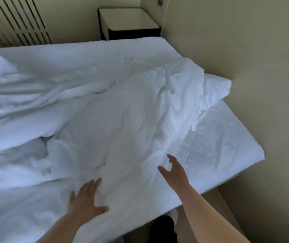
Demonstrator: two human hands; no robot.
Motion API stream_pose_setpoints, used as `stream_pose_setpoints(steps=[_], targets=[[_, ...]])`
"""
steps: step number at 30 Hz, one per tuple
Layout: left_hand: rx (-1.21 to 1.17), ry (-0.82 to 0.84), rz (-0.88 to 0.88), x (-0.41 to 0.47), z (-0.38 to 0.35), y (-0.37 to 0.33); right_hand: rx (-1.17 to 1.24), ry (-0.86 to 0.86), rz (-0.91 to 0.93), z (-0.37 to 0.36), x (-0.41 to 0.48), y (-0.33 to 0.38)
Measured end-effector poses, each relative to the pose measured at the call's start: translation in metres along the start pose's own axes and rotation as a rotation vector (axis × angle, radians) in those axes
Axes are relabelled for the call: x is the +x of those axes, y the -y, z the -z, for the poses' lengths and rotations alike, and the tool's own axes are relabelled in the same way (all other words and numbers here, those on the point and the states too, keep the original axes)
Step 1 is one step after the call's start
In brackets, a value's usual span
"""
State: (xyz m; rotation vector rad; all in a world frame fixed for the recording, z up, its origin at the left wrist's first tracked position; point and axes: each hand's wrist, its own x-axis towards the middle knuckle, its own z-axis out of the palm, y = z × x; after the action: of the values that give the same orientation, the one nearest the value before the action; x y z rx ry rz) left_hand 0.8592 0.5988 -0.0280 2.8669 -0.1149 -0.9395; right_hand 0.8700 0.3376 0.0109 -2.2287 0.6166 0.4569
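Spreading the rumpled duvet (114, 120) over the mattress (227, 141): the left hand (86, 199) presses it, fingers splayed, near the mattress's near edge. The right hand (173, 171) reaches, fingers spread and holding nothing. The next move likely calls for gripping the duvet's edge.

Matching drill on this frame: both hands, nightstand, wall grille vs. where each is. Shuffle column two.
1 left hand
2 right hand
3 nightstand
4 wall grille

a upper left of view
b room corner beyond the bed
c nearer the bed's right edge, fingers spread
d flat on the white duvet

Pairs: 1-d, 2-c, 3-b, 4-a
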Motion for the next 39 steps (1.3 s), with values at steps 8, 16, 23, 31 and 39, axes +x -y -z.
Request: stream_pose_setpoints(steps=[8,16,23,31,39], targets=[[-0.032,-0.393,0.035,0.027,-0.028,-0.019,0.129,0.036,-0.191,0.033,0.109,-0.018],[-0.42,-0.398,0.569,0.022,-0.011,-0.068,0.599,0.062,-0.378,0.061,0.186,-0.02],[-0.545,-0.55,0.601,-0.023,-0.005,-0.091,0.772,0.167,-0.223,0.077,0.178,0.02],[-0.5,-0.584,0.488,-0.066,-0.03,-0.083,0.669,-0.008,-0.085,0.114,0.137,-0.007],[-0.41,-0.38,0.475,-0.084,-0.071,-0.094,0.701,-0.03,-0.097,0.154,0.047,-0.114]])
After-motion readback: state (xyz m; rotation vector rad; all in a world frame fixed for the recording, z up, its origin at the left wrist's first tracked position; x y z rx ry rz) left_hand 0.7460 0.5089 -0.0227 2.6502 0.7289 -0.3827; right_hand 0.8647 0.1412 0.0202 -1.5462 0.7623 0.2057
